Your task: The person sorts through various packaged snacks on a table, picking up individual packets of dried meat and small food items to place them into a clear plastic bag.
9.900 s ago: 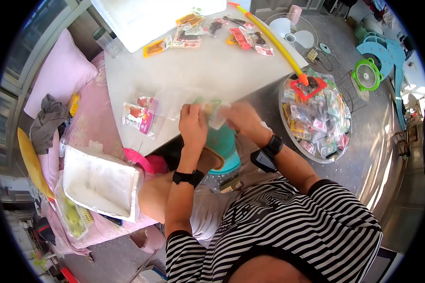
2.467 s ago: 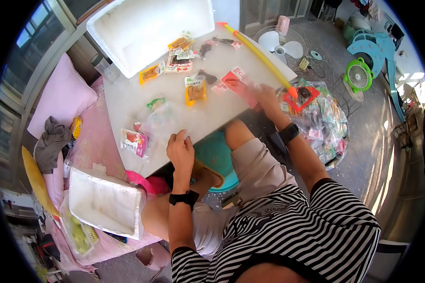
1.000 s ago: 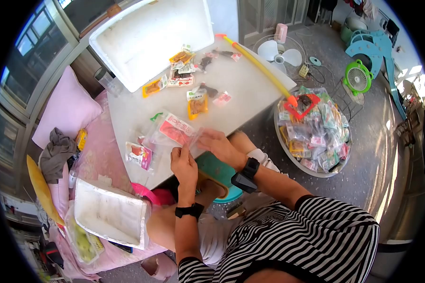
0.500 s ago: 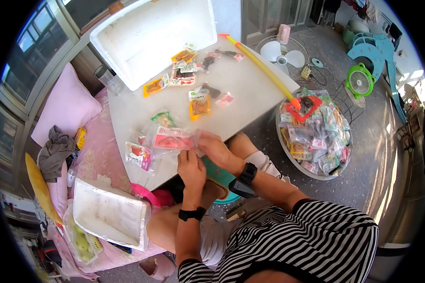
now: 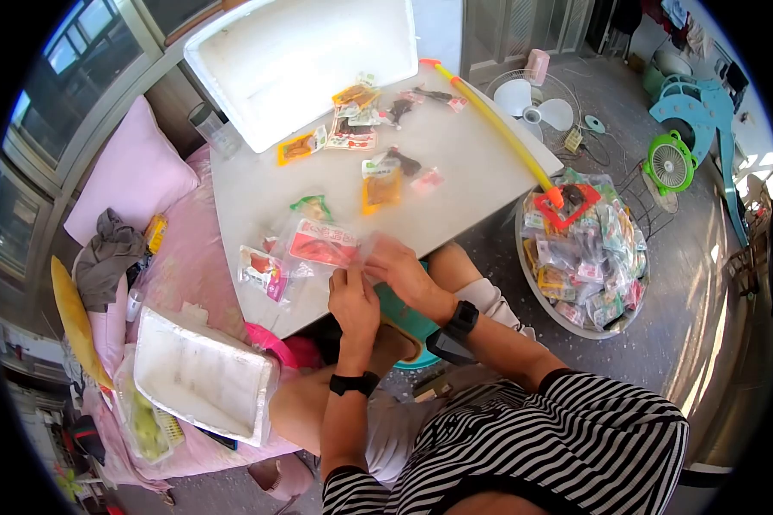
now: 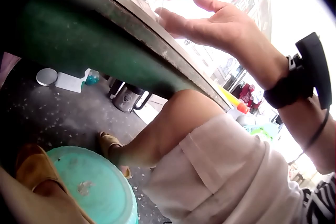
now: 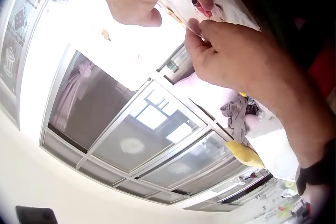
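In the head view, a red-and-white food packet [image 5: 325, 245] lies over a clear plastic bag [image 5: 295, 264] at the table's near edge. My left hand [image 5: 354, 302] pinches the clear plastic at the packet's near right end. Thumb and index fingertip meet there, as the left hand [image 7: 239, 53] shows in the right wrist view. My right hand [image 5: 401, 271] reaches in from the right, its fingers lying on that clear end. In the left wrist view, thumb and index of the right hand [image 6: 223, 28] stand apart.
On the table [image 5: 464, 146] lie a pink-and-white packet [image 5: 263, 273], a green-topped packet [image 5: 312, 207] and a yellow packet [image 5: 380, 184]. Farther back are several packets, a white foam box [image 5: 305, 64] and a yellow tube [image 5: 502, 120]. A basin [image 5: 526, 273] heaped with packets stands right.
Since 2.5 seconds ago, my right hand has brought the red-and-white packet left to my left hand and the clear bag. During the last second both hands stay there with small movements.
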A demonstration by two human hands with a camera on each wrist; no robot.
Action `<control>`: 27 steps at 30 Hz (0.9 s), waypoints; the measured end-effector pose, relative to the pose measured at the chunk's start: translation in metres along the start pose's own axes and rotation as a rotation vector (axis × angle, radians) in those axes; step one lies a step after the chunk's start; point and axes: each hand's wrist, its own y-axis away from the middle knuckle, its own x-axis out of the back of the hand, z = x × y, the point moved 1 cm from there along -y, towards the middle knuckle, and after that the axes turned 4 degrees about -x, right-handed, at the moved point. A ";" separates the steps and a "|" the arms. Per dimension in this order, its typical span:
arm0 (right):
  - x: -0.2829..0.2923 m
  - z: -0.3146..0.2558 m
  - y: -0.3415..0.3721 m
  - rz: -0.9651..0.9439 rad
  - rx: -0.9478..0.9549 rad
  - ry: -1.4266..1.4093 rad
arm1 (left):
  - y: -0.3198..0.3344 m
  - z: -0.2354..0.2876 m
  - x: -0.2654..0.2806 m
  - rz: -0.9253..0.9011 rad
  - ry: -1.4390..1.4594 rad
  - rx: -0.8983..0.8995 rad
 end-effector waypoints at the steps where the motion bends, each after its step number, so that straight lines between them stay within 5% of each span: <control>1: 0.000 -0.001 0.002 -0.013 0.006 0.008 | 0.000 -0.001 0.000 -0.008 -0.014 0.016; 12: 0.023 -0.008 -0.024 0.006 -0.234 0.018 | 0.002 0.003 0.002 -0.115 -0.141 0.119; 21: 0.011 -0.009 -0.010 0.079 0.104 0.132 | 0.000 -0.002 0.003 -0.014 -0.054 0.085; 27: 0.019 -0.006 0.012 0.089 -0.068 0.233 | 0.004 -0.001 -0.002 -0.070 -0.010 0.100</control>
